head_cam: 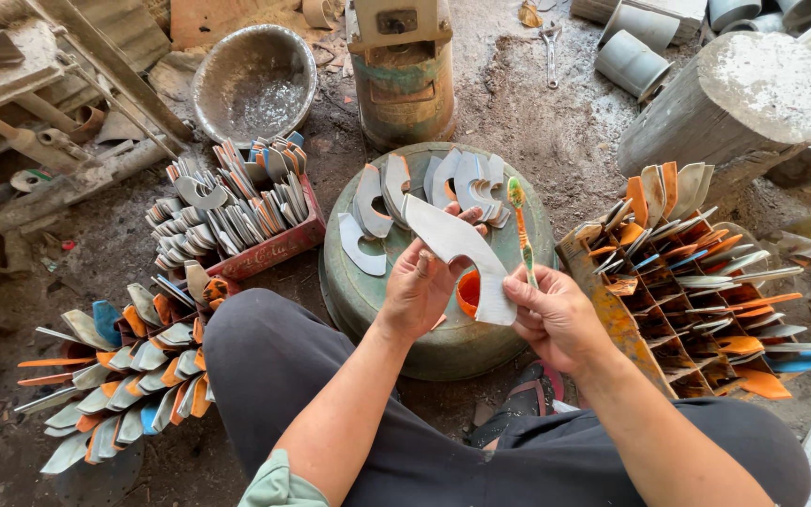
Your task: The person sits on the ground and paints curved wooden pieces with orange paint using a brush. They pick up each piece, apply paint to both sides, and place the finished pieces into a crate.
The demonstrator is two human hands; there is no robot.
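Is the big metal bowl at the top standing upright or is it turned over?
Upright. The metal bowl shows its open mouth and hollow, dusty inside to the camera, with the rim on top. It sits on the dirt ground behind the crate of blades.

Head view. Both hands held a curved grey blade (462, 252) above a round green drum top (349, 291); the left hand (417, 286) gripped its middle, while the right hand (556, 314) also held a toothbrush (521, 230). Similar blades filled the compartmented crate (678, 319) at right.

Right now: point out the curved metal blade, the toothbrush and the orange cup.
curved metal blade (457, 246), head view, mid flat face.
toothbrush (522, 235), head view, orange handle.
orange cup (468, 293), head view, visible rim below the blade.
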